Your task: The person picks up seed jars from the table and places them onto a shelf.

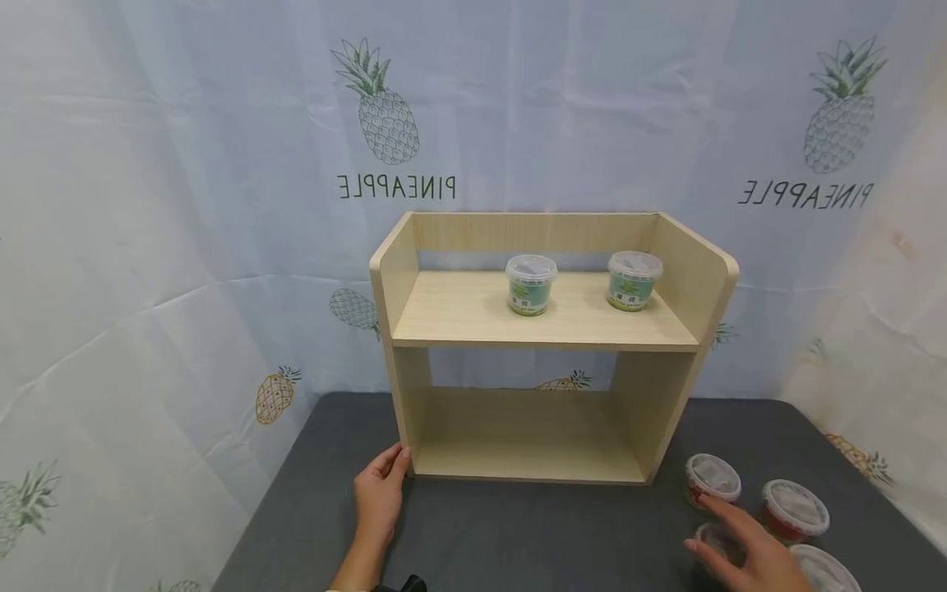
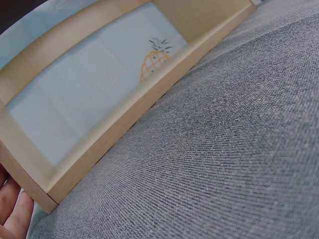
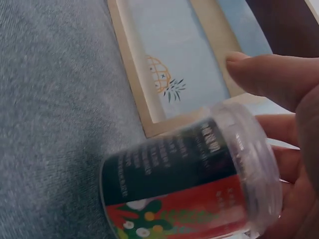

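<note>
In the head view, my left hand [image 1: 379, 497] touches the lower left side of a pale wooden two-tier shelf [image 1: 543, 333]. Its fingers [image 2: 9, 204] lie against the outside of the side panel in the left wrist view. Over at the right, my right hand [image 1: 750, 551] reaches among lidded plastic cups with thumb and fingers spread. One cup [image 3: 174, 179], with a dark and red label and a clear lid, stands between them in the right wrist view. The thumb [image 3: 264, 74] is clear of the cup; whether the other fingers touch it is hard to tell.
Two green-labelled cups, one mid-shelf [image 1: 530, 288] and one at the right [image 1: 633, 284], stand on the upper tier. More lidded cups, such as one near the shelf [image 1: 713, 477] and one farther right [image 1: 795, 510], surround my right hand. Grey cloth [image 1: 533, 534] covers the table.
</note>
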`<state>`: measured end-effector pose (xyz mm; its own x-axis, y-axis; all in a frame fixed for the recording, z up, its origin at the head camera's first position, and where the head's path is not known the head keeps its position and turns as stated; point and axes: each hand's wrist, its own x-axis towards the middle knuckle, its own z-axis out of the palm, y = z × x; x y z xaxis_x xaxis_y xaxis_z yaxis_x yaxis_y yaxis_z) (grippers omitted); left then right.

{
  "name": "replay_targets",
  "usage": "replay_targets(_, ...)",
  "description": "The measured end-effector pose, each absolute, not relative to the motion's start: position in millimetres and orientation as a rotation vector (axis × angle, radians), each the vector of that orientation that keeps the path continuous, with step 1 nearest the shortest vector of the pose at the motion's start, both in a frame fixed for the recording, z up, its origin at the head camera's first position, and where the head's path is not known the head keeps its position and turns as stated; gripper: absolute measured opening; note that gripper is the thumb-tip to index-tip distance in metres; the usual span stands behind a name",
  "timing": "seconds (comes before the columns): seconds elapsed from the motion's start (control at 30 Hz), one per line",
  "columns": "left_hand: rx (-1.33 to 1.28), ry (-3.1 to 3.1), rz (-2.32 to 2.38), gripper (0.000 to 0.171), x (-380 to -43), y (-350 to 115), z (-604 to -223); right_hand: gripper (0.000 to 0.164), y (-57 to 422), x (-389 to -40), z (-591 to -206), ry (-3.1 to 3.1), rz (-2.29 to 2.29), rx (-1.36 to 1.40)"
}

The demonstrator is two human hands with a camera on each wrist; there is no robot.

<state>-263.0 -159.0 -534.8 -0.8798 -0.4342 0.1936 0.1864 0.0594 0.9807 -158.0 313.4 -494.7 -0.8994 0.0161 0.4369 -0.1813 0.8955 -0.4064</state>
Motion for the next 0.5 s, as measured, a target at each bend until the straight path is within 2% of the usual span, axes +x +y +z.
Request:
replay_targets(0.13, 0.251, -1.898, -1.863, 0.038, -263.6, -158.7, -535.7, 0.061, 315.7, -159.8, -498.5, -2.699, 0.617, 0.113)
replay_targets(0.5, 0.241, -1.908, -1.881, 0.035, -259.3, -158.0, -529.1, 0.068, 318.1, -161.3, -495.1, -2.899, 0.775, 0.025)
